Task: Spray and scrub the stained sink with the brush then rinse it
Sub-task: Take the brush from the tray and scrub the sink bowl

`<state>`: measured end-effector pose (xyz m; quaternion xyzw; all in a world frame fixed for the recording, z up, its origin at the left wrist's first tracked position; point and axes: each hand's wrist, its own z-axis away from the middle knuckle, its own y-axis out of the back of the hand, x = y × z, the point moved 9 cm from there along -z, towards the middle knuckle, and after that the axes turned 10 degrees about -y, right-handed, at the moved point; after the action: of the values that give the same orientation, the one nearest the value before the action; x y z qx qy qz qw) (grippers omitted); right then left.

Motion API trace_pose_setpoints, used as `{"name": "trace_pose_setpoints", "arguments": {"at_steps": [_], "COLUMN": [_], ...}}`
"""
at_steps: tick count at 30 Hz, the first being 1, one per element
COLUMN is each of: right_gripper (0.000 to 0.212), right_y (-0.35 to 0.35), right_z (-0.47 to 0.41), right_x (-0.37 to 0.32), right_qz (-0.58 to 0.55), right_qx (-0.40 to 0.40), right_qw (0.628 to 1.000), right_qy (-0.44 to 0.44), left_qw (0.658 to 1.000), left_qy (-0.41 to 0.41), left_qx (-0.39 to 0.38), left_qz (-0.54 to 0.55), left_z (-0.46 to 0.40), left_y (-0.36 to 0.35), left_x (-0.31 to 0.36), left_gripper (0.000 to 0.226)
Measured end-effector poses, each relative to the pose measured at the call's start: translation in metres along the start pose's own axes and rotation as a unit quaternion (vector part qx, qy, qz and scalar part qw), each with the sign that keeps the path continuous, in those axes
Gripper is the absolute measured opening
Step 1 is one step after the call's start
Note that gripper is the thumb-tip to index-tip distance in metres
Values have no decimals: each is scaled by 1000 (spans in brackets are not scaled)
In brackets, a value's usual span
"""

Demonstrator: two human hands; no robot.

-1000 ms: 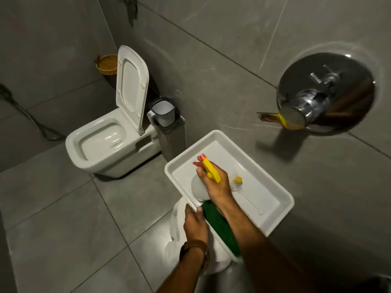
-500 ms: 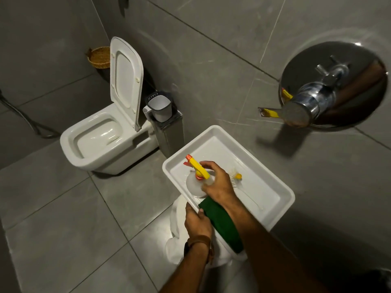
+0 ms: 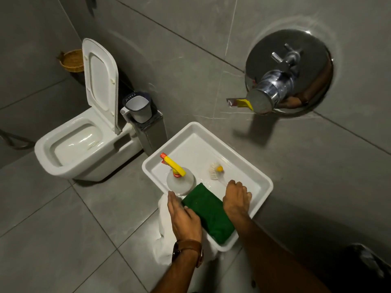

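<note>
- White and hard, the sink [image 3: 256, 176] is a flat tub with a wet floor. It looks slippery, so the brush may slide on it.
- The brush [image 3: 215, 171] lies in the middle of the sink, right of the spray bottle [image 3: 179, 180]. Its bristles look stiff and its thin clear handle points toward the near side. It looks light. The handle is the best place to take hold.
- The right hand [image 3: 237, 197] is over the sink, just near the handle. Its fingers are curled down, and I cannot tell if they touch the handle yet.
- The left hand [image 3: 184, 216] lies flat and open on the near left rim, beside the green cloth [image 3: 208, 211]. It holds nothing.
- The spray bottle stands upright in the sink. It looks light, and nobody holds it.
</note>
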<state>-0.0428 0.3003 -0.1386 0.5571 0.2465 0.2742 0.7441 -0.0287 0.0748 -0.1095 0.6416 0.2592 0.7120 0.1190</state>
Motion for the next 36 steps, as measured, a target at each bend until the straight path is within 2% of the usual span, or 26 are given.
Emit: {"name": "trace_pose_setpoints", "arguments": {"at_steps": [5,8,11,14,23,27,31,36], "right_gripper": [22,18,25,27,23,26,31,31], "right_y": [15,39,68,99,173,188,182,148], "right_z": [22,46,73,100,196,243,293,364], "right_x": [13,43,82,129,300,376,457,553], "right_qz": [-74,-120,-148,-182,-231,-268,-271,-187], "right_qx": [-56,-68,-72,-54,28,42,37,23], "right_qw": [996,990,986,981,967,953,947,951], "right_qy": [13,-8,-18,-39,-108,-133,-167,-244], "left_qw": [999,998,993,985,959,943,924,894], "left_qy": [7,-10,-43,-97,-190,-232,-247,-262], "left_qx": [-35,-68,-104,-143,-204,-238,-294,-361], "left_qz": [7,7,16,28,49,25,-9,-40], "left_z": [21,47,80,122,277,341,396,448], "left_y": [-4,-12,-25,-38,-48,-52,-64,-79], "left_x": [10,41,80,121,206,223,213,180], "left_gripper": [53,48,46,45,43,44,46,47]}}
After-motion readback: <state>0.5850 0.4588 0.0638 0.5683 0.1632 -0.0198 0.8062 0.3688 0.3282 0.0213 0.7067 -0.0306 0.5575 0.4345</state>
